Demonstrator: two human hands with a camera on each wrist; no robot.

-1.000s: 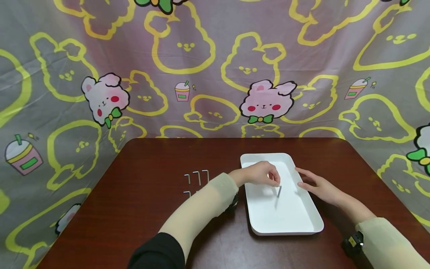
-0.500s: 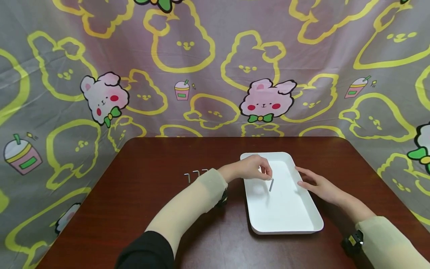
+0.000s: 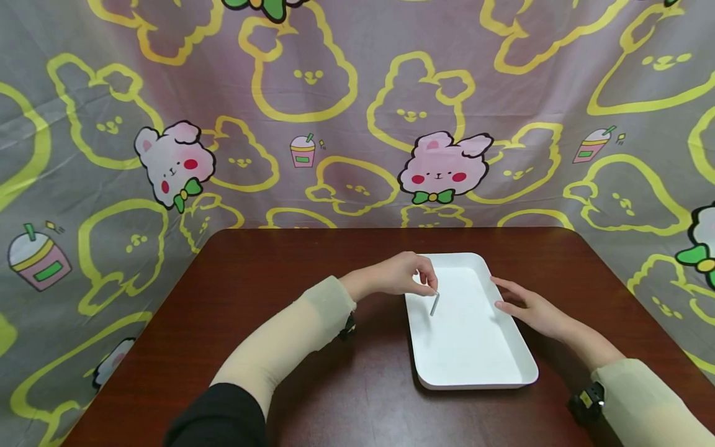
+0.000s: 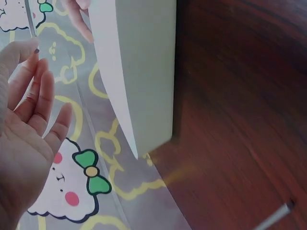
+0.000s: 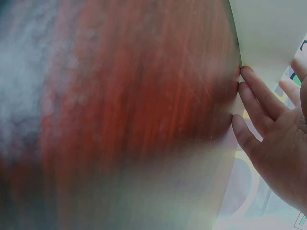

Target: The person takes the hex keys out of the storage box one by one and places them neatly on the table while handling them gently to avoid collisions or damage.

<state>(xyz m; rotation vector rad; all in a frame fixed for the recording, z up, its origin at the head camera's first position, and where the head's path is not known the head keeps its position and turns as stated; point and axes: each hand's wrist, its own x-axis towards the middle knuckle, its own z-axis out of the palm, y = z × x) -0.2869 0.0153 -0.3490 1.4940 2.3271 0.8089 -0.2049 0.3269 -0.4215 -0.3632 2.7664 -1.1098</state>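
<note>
My left hand [image 3: 399,274] pinches a small L-shaped hex key [image 3: 434,304] by its bent end, over the left part of a white tray [image 3: 472,354]. The key's long leg slants downward above the tray floor. In the left wrist view the thin hex key [image 4: 30,18] rises from the fingertips of the left hand [image 4: 29,110]. My right hand [image 3: 533,315] rests against the tray's right side with loosely straight fingers. The right wrist view has the right hand [image 5: 280,132] with its fingertips at the foot of the tray wall [image 5: 268,33].
The dark red-brown table [image 3: 251,267] carries the tray right of centre. One metal rod end [image 4: 278,216] lies on the table in the left wrist view. My left sleeve [image 3: 285,338] covers part of the table. A patterned cloth [image 3: 346,112] hangs behind.
The left hand has moved left across the tray with the hex key. Its arm now covers the several hex keys on the table seen earlier. The right hand has stayed put.
</note>
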